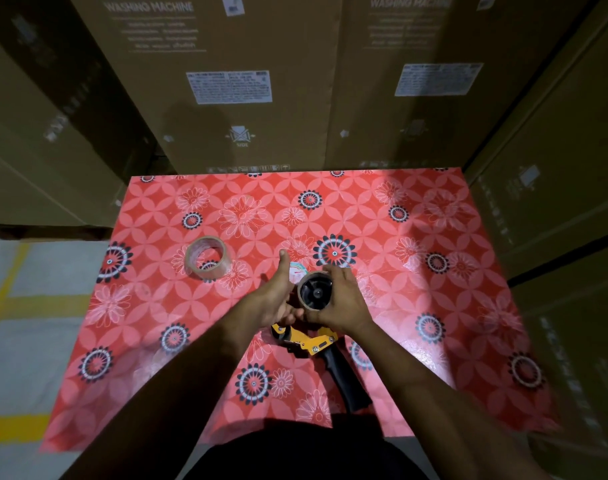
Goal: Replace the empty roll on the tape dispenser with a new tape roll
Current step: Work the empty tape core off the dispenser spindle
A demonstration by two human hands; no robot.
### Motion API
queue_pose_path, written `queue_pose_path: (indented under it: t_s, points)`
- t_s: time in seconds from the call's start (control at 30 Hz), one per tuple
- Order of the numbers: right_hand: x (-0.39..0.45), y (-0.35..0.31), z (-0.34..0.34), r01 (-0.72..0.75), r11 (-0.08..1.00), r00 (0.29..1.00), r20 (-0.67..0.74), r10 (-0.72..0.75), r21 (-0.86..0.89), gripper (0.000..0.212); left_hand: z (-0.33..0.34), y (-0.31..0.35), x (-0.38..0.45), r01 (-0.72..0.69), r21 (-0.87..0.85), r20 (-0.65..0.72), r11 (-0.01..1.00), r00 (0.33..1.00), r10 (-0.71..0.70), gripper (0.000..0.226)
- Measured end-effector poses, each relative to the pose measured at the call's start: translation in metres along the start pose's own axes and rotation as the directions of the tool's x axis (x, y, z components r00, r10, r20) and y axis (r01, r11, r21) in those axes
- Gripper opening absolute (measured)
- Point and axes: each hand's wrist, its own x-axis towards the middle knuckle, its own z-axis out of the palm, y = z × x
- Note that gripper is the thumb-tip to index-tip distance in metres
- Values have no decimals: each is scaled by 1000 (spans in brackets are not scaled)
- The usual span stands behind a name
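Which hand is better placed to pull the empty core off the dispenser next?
Probably the right hand: its fingers already curl round the empty core on the dispenser. The left hand holds the dispenser's front end, thumb up, steadying it. The new tape roll lies apart to the left.

Yellow tape dispenser (309,341) with brown empty roll (314,291) on hub, clear new tape roll (207,258) lying flat left

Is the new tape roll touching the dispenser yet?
Apart. The head view shows the new tape roll lying alone on the tablecloth, with patterned cloth between it and the dispenser.
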Motion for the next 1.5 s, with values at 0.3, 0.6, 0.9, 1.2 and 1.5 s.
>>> queue_pose_path:
  t_s: [0.3,0.6,0.9,1.2,1.5]
  points:
    - [0,6,-20,85,994,994,65,-90,72,101,2,-1,0,15,28,-8,999,1000,-15,108]
    - [2,2,-17,75,997,997,29,-75,8,93,5,2,-4,19,0,-28,1000,999,-19,104]
    - [-3,0,-4,1,999,999,-54,1,33,94,6,0,-7,8,7,-42,1000,999,-8,105]
    - [-7,7,-6,-2,999,1000,-5,2,52,109,6,-1,-7,5,-11,-19,1000,1000,-5,117]
    - [-2,11,-10,26,1000,999,-29,-27,-12,102,9,-2,-6,-15,39,-34,999,999,16,109]
